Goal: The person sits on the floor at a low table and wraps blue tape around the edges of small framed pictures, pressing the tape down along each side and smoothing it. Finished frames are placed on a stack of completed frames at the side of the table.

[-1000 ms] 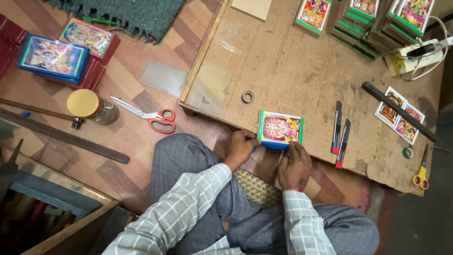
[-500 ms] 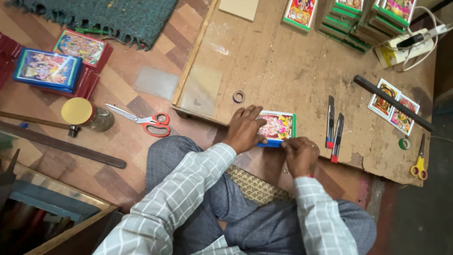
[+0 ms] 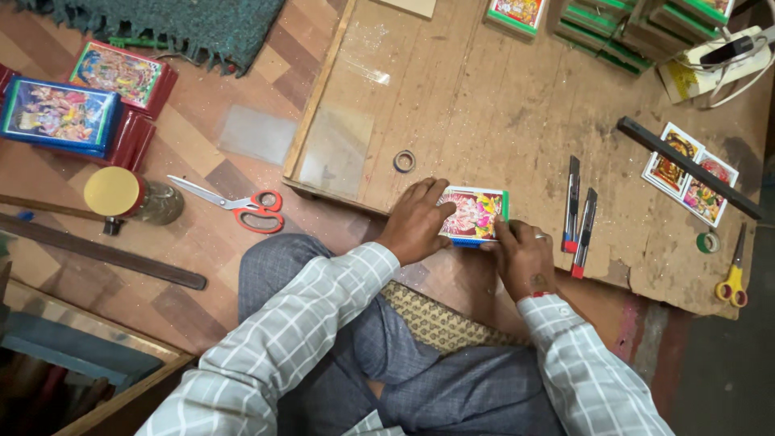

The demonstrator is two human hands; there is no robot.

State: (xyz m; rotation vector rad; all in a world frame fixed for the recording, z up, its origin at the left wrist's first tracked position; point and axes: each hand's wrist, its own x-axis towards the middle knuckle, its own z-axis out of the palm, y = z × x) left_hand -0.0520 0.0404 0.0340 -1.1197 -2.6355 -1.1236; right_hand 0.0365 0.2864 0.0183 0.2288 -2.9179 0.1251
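A small colourful picture frame (image 3: pixel 474 215) with green and blue edges lies flat on the low wooden board (image 3: pixel 484 105) near its front edge. My left hand (image 3: pixel 416 220) rests on the frame's left side, fingers spread over its corner. My right hand (image 3: pixel 526 258), with a ring on one finger, presses at the frame's lower right corner. Both arms are in checked sleeves.
Two utility knives (image 3: pixel 577 211) lie right of the frame, a tape ring (image 3: pixel 404 161) to its upper left. Red-handled scissors (image 3: pixel 242 206), a yellow-lidded jar (image 3: pixel 121 194) and framed pictures (image 3: pixel 60 113) sit on the floor at left. Yellow scissors (image 3: pixel 733 274), loose prints (image 3: pixel 690 173) and stacked frames (image 3: pixel 630 24) are on the board.
The frame was held upright at the board's edge; it now lies flat on the board. My left hand has moved on top of it, my right to its corner.
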